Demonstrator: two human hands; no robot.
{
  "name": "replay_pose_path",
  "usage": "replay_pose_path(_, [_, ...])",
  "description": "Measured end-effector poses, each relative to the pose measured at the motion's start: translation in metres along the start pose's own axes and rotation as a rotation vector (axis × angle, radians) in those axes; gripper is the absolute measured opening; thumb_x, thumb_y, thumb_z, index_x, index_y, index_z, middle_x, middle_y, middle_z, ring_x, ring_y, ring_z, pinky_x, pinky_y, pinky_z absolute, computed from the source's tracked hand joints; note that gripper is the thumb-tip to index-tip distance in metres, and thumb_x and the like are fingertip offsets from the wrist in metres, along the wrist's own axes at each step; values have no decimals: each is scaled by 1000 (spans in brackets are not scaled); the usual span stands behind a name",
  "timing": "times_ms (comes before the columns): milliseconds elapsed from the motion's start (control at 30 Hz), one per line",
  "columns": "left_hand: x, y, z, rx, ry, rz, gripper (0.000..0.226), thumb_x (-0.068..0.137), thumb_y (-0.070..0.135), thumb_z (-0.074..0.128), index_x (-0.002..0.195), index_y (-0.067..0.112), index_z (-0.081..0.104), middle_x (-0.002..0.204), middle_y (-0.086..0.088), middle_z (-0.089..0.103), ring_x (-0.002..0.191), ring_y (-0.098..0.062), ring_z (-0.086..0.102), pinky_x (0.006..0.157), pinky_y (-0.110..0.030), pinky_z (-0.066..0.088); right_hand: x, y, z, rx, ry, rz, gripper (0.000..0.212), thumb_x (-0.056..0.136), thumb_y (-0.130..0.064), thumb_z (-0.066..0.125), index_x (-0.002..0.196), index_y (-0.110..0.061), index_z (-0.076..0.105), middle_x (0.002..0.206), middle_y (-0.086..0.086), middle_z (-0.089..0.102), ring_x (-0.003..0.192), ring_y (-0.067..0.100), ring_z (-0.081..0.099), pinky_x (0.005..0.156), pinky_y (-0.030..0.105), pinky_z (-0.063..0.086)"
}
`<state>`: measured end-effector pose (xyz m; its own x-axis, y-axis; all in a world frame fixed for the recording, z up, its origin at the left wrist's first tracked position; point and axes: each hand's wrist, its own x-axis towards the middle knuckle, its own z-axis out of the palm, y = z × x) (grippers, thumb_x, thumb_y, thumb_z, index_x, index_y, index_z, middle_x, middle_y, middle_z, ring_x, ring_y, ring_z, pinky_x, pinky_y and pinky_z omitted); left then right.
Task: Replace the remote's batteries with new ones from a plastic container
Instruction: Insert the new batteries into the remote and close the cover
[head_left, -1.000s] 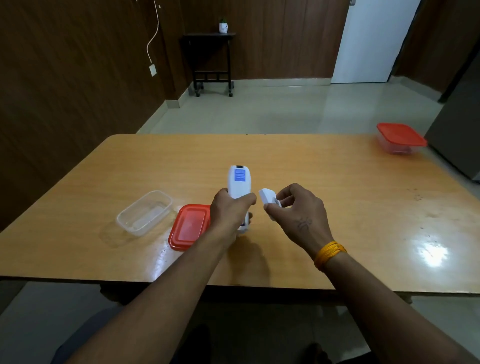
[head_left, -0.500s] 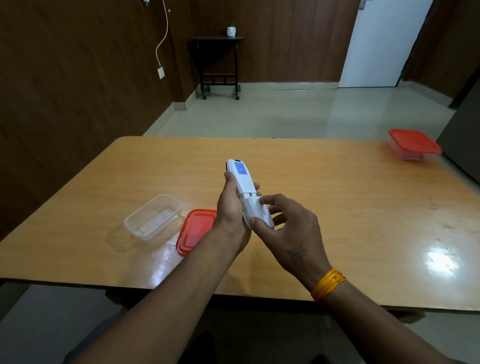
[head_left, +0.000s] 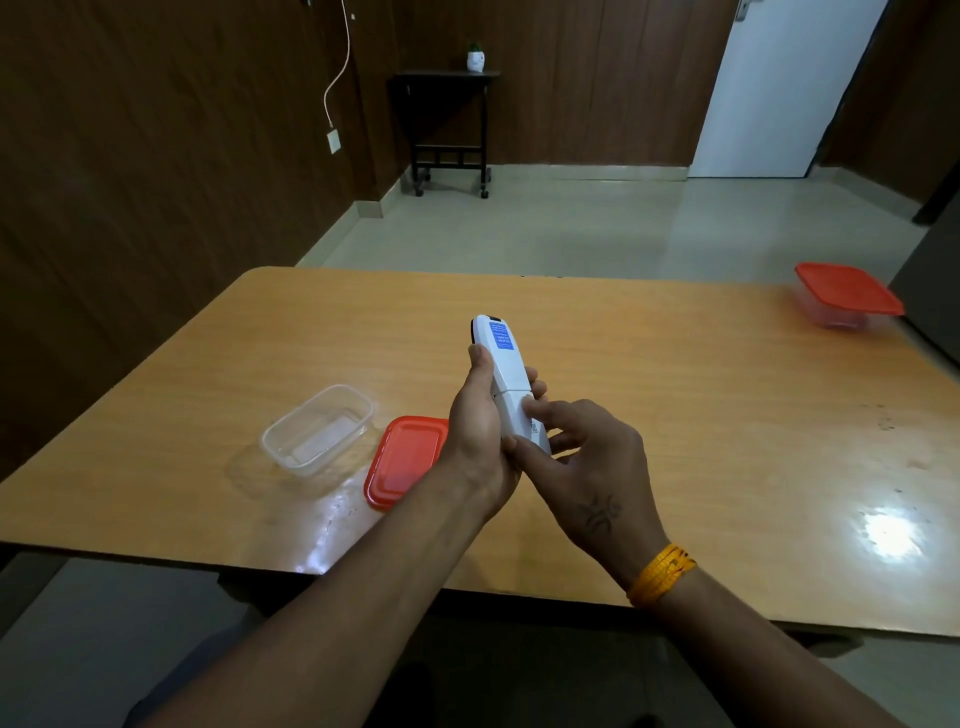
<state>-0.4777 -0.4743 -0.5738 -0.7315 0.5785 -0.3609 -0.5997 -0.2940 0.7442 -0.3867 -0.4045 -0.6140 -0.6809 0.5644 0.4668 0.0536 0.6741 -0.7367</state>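
White plastic, back side up: the remote (head_left: 506, 382) is held above the middle of a glossy orange-brown wooden table (head_left: 675, 415), its top end pointing toward 12 o'clock and a blue label showing near that end. The left hand (head_left: 480, 441) grips the remote from the 9 o'clock side, thumb laid along its left edge and fingertips curling into view on the far side. The right hand (head_left: 587, 467) comes in from 5 o'clock, its forefinger pressing on the battery cover (head_left: 522, 421) at the remote's lower half and its thumb pinching the bottom end; the other fingers are loosely curled beneath. The cover lies flush with the body, a seam crossing the remote just above it. A yellow-orange thread band (head_left: 660, 574) circles the right wrist, and a dark mark shows on the back of that hand.

At 9 o'clock from the hands, a clear plastic container (head_left: 317, 431) stands open on the table; whether it holds anything cannot be told. Its red lid (head_left: 402, 457) lies flat just beside it, partly hidden by the left wrist. Well apart, toward 2 o'clock near the table's far right corner, a second container with a red lid on (head_left: 847, 301) sits closed. Beyond the table, at 12 o'clock, a dark side table (head_left: 447, 119) bears a small white pot (head_left: 475, 60) against the wood-panelled wall, and a white door (head_left: 779, 88) stands at 1 o'clock.
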Motion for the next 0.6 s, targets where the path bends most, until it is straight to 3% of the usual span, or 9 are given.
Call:
replay_pose_path(100, [-2, -1, -1, 4, 10, 12, 61, 106, 63, 33, 136, 17, 60, 100, -8, 63, 90, -21, 64, 66, -37, 60, 1, -1, 3, -12, 26, -12, 39, 83, -31, 85, 119, -19, 77, 96, 1, 74, 78, 15, 68, 67, 43, 62])
replay_pose_path(200, [-6, -3, 2, -1, -1, 22, 68, 105, 63, 34, 151, 15, 48, 109, -9, 62, 100, -23, 63, 70, -38, 60, 1, -1, 3, -33, 69, -38, 39, 83, -29, 85, 118, -15, 78, 95, 3, 76, 75, 18, 69, 65, 44, 62])
replay_pose_path(367, [-7, -4, 5, -16, -20, 40, 60, 107, 60, 33, 146, 18, 51, 126, -13, 64, 119, -25, 63, 88, -42, 57, 1, 0, 1, -16, 69, 5, 42, 81, -30, 87, 119, -18, 77, 106, 2, 77, 83, 17, 71, 69, 41, 64])
replay_pose_path(433, [-2, -3, 3, 5, -39, 51, 60, 107, 61, 31, 122, 15, 65, 120, -12, 68, 123, -31, 64, 101, -50, 55, 5, -1, -3, 38, 35, 47, 42, 80, -34, 88, 118, -23, 76, 112, -4, 77, 86, 11, 72, 72, 32, 64])
replay_pose_path(500, [0, -1, 1, 26, -73, 34, 64, 106, 64, 28, 105, 16, 70, 106, -11, 73, 110, -35, 69, 100, -54, 56, 11, -2, -8, 88, 7, 93, 37, 83, -39, 85, 116, -27, 74, 104, -12, 76, 82, 4, 72, 69, 22, 62])
replay_pose_path(600, [4, -4, -1, 120, -141, -4, 77, 105, 67, 22, 113, 10, 72, 108, -14, 76, 100, -33, 74, 89, -51, 61, 21, 1, -14, 280, -57, 313, 25, 94, -41, 75, 113, -25, 74, 96, -10, 78, 84, 8, 75, 65, 29, 64])
